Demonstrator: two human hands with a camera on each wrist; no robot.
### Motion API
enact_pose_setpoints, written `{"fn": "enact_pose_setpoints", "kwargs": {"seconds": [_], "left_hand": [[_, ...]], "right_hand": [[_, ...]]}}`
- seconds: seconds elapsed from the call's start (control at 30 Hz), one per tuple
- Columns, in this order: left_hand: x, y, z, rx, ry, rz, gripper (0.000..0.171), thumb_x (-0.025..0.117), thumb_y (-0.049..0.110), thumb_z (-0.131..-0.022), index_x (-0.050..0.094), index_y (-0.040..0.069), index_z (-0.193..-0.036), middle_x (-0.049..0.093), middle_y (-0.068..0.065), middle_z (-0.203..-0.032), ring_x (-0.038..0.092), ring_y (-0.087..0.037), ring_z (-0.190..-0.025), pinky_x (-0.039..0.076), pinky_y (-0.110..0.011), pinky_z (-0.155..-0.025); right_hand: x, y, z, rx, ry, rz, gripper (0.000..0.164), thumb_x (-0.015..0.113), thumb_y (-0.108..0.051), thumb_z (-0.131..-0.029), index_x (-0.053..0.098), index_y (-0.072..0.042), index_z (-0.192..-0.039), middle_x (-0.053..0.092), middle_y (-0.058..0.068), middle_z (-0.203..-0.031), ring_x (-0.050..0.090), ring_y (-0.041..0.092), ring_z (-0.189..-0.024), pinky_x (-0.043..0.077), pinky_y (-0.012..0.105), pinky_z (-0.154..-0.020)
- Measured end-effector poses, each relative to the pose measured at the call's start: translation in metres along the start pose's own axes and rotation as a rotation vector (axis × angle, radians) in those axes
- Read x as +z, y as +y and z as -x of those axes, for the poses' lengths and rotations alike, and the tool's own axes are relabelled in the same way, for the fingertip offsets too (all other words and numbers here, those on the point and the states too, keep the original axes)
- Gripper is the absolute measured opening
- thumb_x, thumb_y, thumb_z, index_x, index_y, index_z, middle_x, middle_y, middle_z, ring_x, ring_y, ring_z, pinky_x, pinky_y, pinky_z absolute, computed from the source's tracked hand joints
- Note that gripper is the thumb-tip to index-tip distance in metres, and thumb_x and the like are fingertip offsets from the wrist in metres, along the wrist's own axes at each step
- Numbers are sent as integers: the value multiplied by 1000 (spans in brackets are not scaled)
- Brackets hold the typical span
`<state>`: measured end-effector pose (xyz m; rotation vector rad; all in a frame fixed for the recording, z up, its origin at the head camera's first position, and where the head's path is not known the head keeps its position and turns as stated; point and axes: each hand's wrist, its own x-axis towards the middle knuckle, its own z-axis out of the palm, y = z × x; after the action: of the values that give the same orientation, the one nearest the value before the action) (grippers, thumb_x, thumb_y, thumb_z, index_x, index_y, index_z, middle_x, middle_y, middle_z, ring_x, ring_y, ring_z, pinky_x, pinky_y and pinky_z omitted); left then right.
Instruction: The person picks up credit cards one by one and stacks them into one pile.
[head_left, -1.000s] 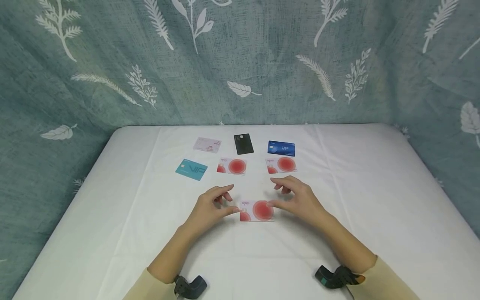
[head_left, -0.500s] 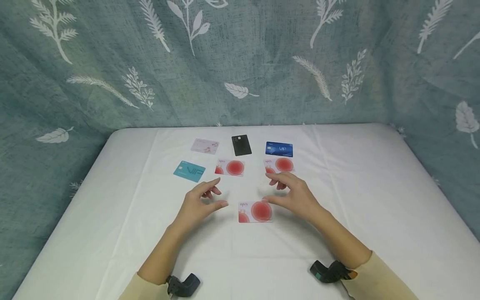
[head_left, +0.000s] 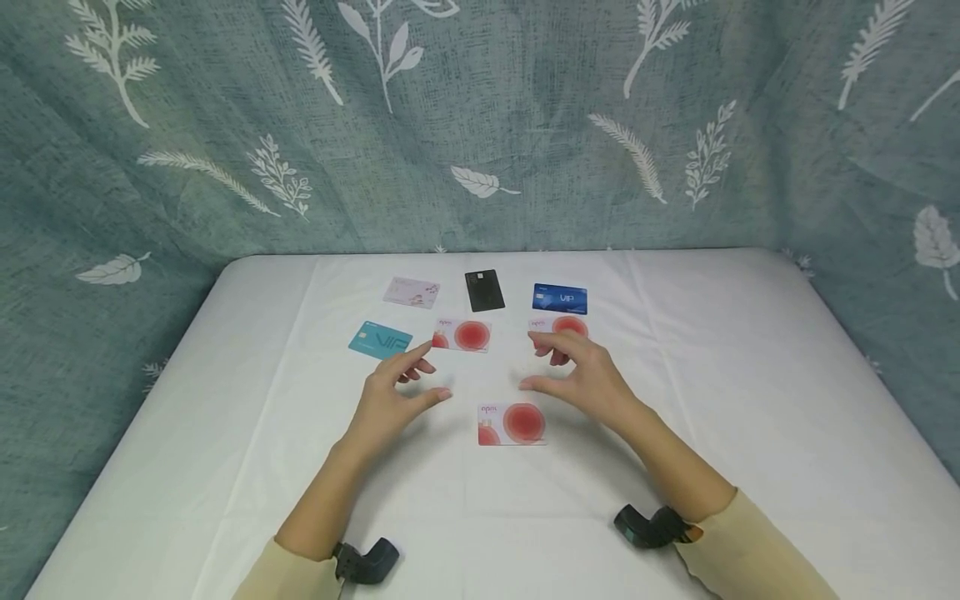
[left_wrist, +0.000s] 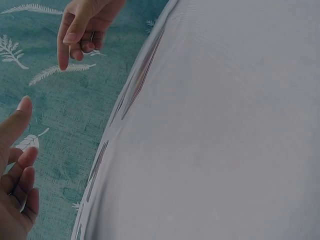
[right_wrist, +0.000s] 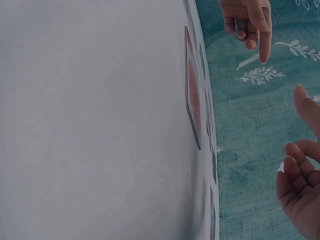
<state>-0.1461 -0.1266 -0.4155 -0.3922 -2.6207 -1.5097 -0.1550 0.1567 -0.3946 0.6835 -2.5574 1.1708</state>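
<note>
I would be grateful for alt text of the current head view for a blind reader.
The left hand and right hand hover empty above a white tablecloth, a red-patterned card in the foreground. Beyond lie two similar cards, a teal card and, farthest, a pale pink card, black card and blue card.

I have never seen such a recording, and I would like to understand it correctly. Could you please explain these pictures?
There is no robot: a person's bare left hand and right hand do the work. The wide picture comes from a camera on the head, looking forward and down; the two darker, sideways ones come from cameras worn on the left and right wrists, apparently the black devices. On the white-covered table lie a pale pink card, a black card, a blue card, a teal card and three cards with red circles, one partly hidden by the right hand. Behind hangs a leaf-patterned curtain. Neither hand holds anything; both hover above the table.
</note>
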Motion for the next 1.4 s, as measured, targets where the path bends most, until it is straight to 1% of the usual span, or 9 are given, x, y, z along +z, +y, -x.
{"fn": "enact_pose_setpoints", "kwargs": {"seconds": [0.13,0.27,0.37,0.6,0.77,0.9,1.0,1.2,1.4], "left_hand": [[-1,-1,-4,20,6,13,66,82,22,-74,55,12,-133,64,-7,-102,54,-29,-94,45,-44,-86],[-2,-2,-9,52,16,18,66,82,20,-74,55,8,-133,65,-10,-103,54,-32,-94,44,-44,-86],[-3,-4,-11,58,14,11,66,82,20,-74,55,8,-133,64,-12,-104,54,-32,-94,44,-44,-86],[-2,-8,-16,59,0,-10,68,82,21,-74,53,8,-134,63,-10,-106,54,-31,-95,45,-45,-86],[-1,-8,-21,46,-5,-30,69,82,22,-74,52,8,-135,61,-7,-106,55,-32,-97,45,-45,-87],[0,-8,-25,22,-42,-81,74,83,26,-73,50,10,-137,60,-5,-109,53,-27,-98,47,-43,-86],[1,-9,-28,27,-73,-127,77,82,29,-72,49,11,-139,59,-5,-111,53,-23,-99,48,-42,-86],[2,-13,-36,62,-73,-149,76,82,29,-73,49,8,-138,60,-12,-110,55,-27,-98,47,-43,-85],[4,-16,-46,54,-70,-176,75,81,29,-74,48,7,-138,60,-13,-108,56,-29,-98,47,-41,-84]], "right_hand": [[0,0,-6,-9,4,-8,59,88,-16,-64,65,-3,-117,65,9,-92,55,17,-79,51,40,-72],[3,1,-11,-21,1,-1,60,87,-16,-65,65,-3,-118,64,7,-91,54,16,-78,49,33,-70],[6,2,-14,-27,-12,8,59,87,-18,-66,65,-3,-119,64,8,-91,54,16,-79,48,29,-71],[7,2,-22,-32,-7,6,60,87,-19,-65,65,-3,-119,64,8,-90,56,18,-79,50,37,-72],[10,2,-28,-43,-15,14,60,87,-20,-65,65,-3,-118,64,8,-90,53,20,-76,47,35,-69],[14,4,-31,-21,-40,28,60,86,-23,-66,64,-3,-119,65,11,-92,54,24,-77,45,30,-68],[16,5,-34,6,-58,33,61,86,-24,-67,64,-4,-120,65,12,-94,55,26,-79,45,29,-68],[20,6,-40,37,-70,2,62,85,-25,-69,62,-4,-122,64,13,-95,56,29,-80,46,30,-68],[25,11,-48,81,-87,-3,59,83,-26,-71,63,-4,-122,64,14,-97,55,25,-81,46,29,-69]]}}
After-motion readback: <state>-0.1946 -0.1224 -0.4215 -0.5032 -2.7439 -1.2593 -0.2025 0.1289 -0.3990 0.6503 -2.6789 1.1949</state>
